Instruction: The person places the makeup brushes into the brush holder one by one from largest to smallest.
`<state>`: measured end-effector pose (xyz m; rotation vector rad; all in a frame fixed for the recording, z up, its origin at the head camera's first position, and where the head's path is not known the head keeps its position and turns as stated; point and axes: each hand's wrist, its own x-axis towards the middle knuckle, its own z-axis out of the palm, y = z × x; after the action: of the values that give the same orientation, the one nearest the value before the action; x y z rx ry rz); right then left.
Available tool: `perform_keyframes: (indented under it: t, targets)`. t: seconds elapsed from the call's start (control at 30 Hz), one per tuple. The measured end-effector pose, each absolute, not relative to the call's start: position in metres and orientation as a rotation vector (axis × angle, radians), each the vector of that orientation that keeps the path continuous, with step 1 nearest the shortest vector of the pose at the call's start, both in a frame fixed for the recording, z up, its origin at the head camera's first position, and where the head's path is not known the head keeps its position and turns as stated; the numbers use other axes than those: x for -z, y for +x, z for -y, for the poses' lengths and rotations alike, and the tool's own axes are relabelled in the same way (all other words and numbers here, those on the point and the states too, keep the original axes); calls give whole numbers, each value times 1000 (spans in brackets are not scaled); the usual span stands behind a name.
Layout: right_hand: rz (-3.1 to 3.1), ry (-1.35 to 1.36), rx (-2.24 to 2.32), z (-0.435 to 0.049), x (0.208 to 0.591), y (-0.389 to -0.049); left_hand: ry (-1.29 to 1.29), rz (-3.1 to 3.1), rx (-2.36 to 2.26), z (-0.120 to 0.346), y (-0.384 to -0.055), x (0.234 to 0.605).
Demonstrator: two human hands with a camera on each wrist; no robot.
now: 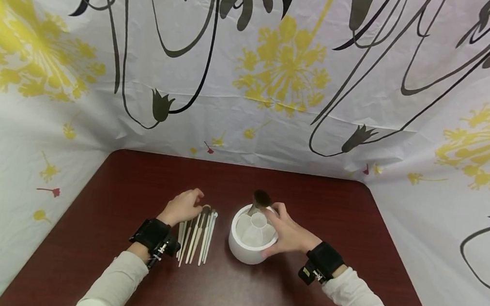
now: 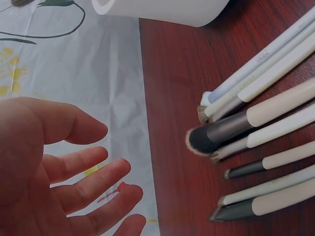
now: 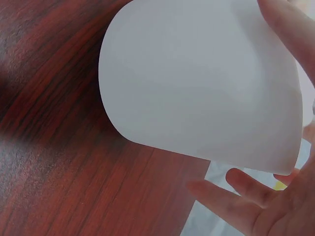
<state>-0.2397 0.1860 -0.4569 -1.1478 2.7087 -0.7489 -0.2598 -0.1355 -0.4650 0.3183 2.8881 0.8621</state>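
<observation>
A round white brush holder (image 1: 242,254) with inner dividers stands on the table. A thick dark-bristled makeup brush (image 1: 261,198) leans upright in its back part. My right hand (image 1: 289,232) holds the holder's right side, thumb at the front and fingers toward the back rim; the right wrist view shows the holder's smooth wall (image 3: 197,83) close up. To the left, several pale-handled makeup brushes (image 1: 196,236) lie side by side, their bristles (image 2: 199,141) pointing to the far edge. My left hand (image 1: 182,207) hovers by the bristle ends, fingers loosely bent, with nothing in it.
The dark red-brown wooden table (image 1: 232,297) has rounded far corners. A white cloth (image 1: 255,139) with grey and yellow flower prints hangs behind it and along both sides. Each wrist wears a black camera strap (image 1: 325,260).
</observation>
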Motion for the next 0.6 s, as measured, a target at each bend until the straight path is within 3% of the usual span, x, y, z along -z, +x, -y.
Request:
perform_keyframes:
  t: [0.6]
  targets:
    - [-2654,-927,617,-181,453,-246,296,-2848,-825,142,-262,474]
